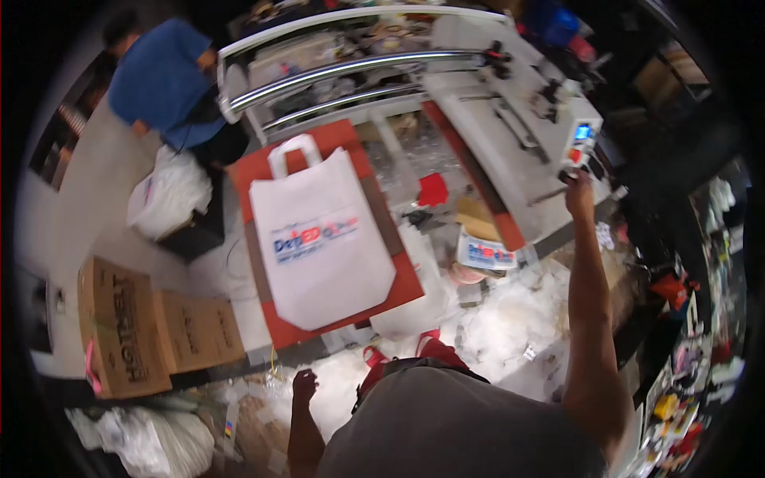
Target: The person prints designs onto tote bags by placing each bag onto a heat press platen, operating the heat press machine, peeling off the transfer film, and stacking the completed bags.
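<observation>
My right hand [579,190] is stretched out to the right, at the lower end of a white control box [579,142] with a lit blue display. Its fingers are too small and blurred to show whether they grip anything. My left hand [304,385] hangs low beside my body, fingers loosely curled and a little apart, with nothing in it. In front of me a white tote bag [327,271] with blue and red "DepED" lettering lies flat on a red-orange pad [406,296] of the press machine. The bag's handle loop [295,145] points away from me.
A metal rail [351,68] runs across the machine's back. Another printed bag [484,252] sits lower, between the pads. Cardboard boxes [127,327] stand left, and a stuffed white sack [151,442] lies below them. A person in a blue shirt [163,84] bends at the upper left.
</observation>
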`<state>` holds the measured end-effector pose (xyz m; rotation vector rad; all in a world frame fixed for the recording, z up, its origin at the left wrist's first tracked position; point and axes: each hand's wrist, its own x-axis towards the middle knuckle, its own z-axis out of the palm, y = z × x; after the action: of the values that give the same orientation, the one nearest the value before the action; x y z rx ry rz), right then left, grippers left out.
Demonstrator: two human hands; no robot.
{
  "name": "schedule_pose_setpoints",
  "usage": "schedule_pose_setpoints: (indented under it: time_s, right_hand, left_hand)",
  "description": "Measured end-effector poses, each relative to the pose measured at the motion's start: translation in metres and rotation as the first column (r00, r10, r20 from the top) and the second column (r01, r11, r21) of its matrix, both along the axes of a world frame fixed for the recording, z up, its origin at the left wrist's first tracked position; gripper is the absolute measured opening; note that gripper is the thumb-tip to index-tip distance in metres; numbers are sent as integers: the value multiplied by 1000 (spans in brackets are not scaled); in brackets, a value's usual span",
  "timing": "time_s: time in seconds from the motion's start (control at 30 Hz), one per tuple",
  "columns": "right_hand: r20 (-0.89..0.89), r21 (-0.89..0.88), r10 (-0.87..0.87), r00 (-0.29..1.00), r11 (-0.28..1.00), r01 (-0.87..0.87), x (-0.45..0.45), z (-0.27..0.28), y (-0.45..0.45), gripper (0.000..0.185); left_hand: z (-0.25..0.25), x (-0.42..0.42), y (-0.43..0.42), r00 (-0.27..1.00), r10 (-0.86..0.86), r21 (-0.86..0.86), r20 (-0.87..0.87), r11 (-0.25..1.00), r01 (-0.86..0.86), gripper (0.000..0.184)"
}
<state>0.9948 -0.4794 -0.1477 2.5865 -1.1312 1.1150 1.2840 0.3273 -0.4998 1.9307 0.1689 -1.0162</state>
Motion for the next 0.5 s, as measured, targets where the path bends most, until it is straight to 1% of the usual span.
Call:
schedule_pose_setpoints:
  time_s: [0.03,0.07,0.1,0.13,0.17,0.2,0.23,0.27,0.3,0.37,0.43,0.47,0.5]
  right_hand:
    - [176,-38,-54,983,997,61,11,9,29,27]
    - [177,-72,-115,978,989,129,25,11,60,29]
    - [182,-109,-175,968,974,197,43,8,89,32]
    - [289,178,-96,953,983,45,68,-8,117,29]
    - [397,443,-65,916,887,-128,95,-32,145,27]
    - [242,369,163,957,896,-246,123,-53,172,22]
    - [247,241,318,915,895,-376,163,-68,205,19]
    - [300,412,416,858,755,-510,200,-67,241,18]
    - [235,512,448,863,697,-501,231,-64,267,20]
    - [189,392,580,792,695,-603,286,-57,299,25]
    - [128,401,598,791,699,-593,330,-81,301,36]
    - [129,407,606,785,690,-599,346,-95,298,36]
    - [-79,452,550,832,763,-461,360,-107,294,40]
  left_hand:
    - [3,-3,-2,1000,1,-31,22,1000,-1,19]
    - [10,-5,-2,999,-6,27,32,1000,5,20]
    - [13,-12,3,999,30,30,30,999,-31,20]
    - [15,-19,9,995,98,38,-21,994,-98,21]
    - [19,-28,19,984,160,57,-73,986,-156,22]
    - [25,-38,26,988,137,87,-76,988,-130,21]
    - [24,-42,36,986,151,97,-71,985,-144,21]
    - [16,-49,47,984,145,117,-105,984,-132,19]
    - [10,-57,55,980,138,132,-144,984,-119,18]
    - [16,-70,63,975,184,164,-124,973,-162,18]
    - [21,-84,69,968,229,198,-102,958,-206,18]
    - [23,-91,73,963,249,196,-102,954,-226,19]
    - [24,-97,79,958,270,194,-101,949,-247,19]
